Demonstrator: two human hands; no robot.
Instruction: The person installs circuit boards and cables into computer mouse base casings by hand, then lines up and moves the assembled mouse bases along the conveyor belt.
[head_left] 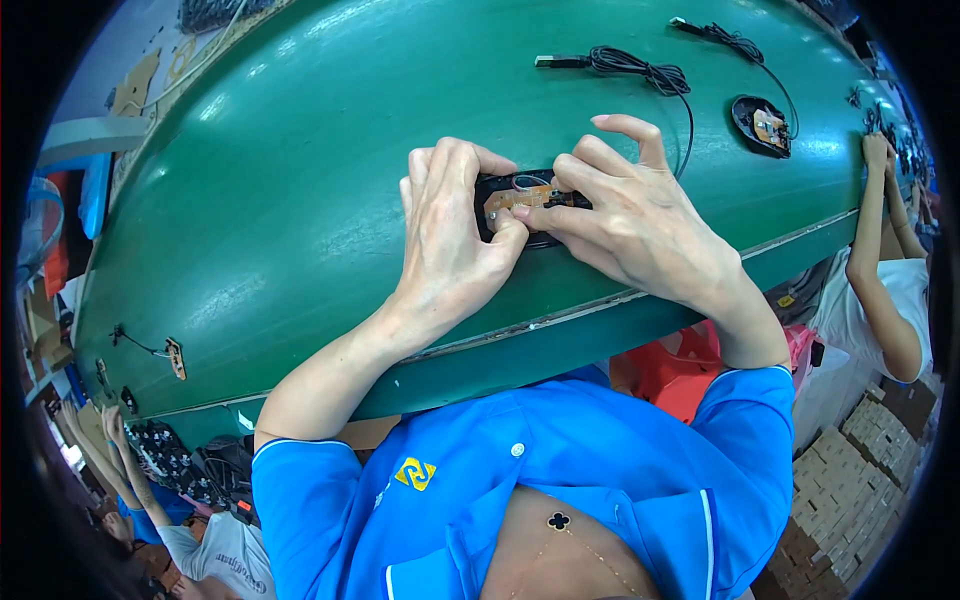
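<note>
An opened black computer mouse base (543, 241) lies on the green work surface in front of me, with an orange-brown circuit board (530, 195) inside it. My left hand (447, 232) grips the left end of the base, its thumb on the board and its fingers curled over the far side. From the right, my right hand (645, 208) grips the same base. Its thumb presses on the board beside my left thumb, and one finger sticks up free. A black cable (688, 125) runs from behind my right hand to a tied coil (640, 68) with a USB plug (562, 62).
Farther right sits another open mouse base (745, 112) with its board and coiled cable (735, 42). A small board with a wire (176, 358) lies at the left. Co-workers' hands (876, 150) are at the right end; another co-worker's arms (118, 440) show lower left. The bench's near edge (540, 322) runs before me.
</note>
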